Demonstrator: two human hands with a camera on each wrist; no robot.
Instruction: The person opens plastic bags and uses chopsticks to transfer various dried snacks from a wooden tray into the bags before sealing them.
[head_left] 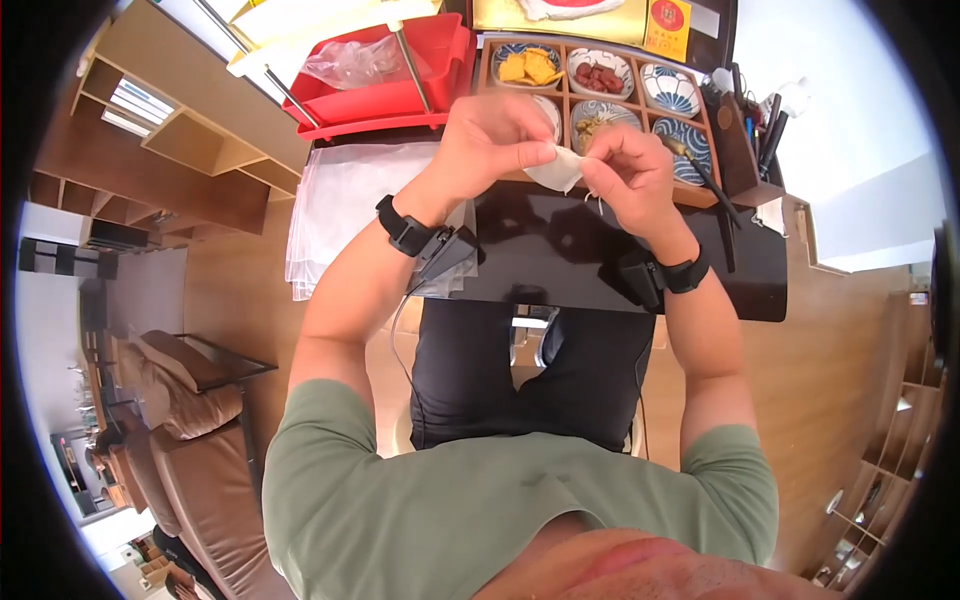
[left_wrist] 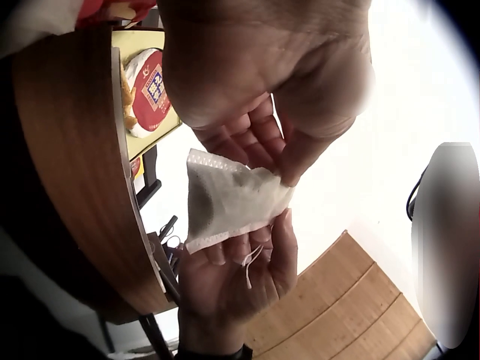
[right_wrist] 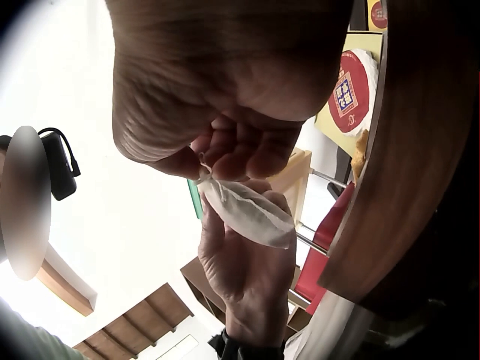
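Observation:
Both hands hold a small white pouch (head_left: 556, 172) over the front of the wooden compartment tray (head_left: 640, 112). The left hand (head_left: 492, 145) pinches its top on one side, and the right hand (head_left: 635, 178) pinches the other side. In the left wrist view the pouch (left_wrist: 232, 199) hangs with a crimped seam, and thin white strings (left_wrist: 253, 264) dangle by the right hand (left_wrist: 236, 289). In the right wrist view the pouch (right_wrist: 251, 214) looks full and rounded, its gathered end between the right hand's fingertips, the left hand (right_wrist: 251, 274) beyond it.
Small bowls of yellow pieces (head_left: 530, 67) and dark red pieces (head_left: 600, 78) sit in the tray. A red bin (head_left: 375, 85) and clear plastic bags (head_left: 350, 210) lie left. At right stand a pen holder (head_left: 745, 150) and a dark brush-like tool (head_left: 705, 178).

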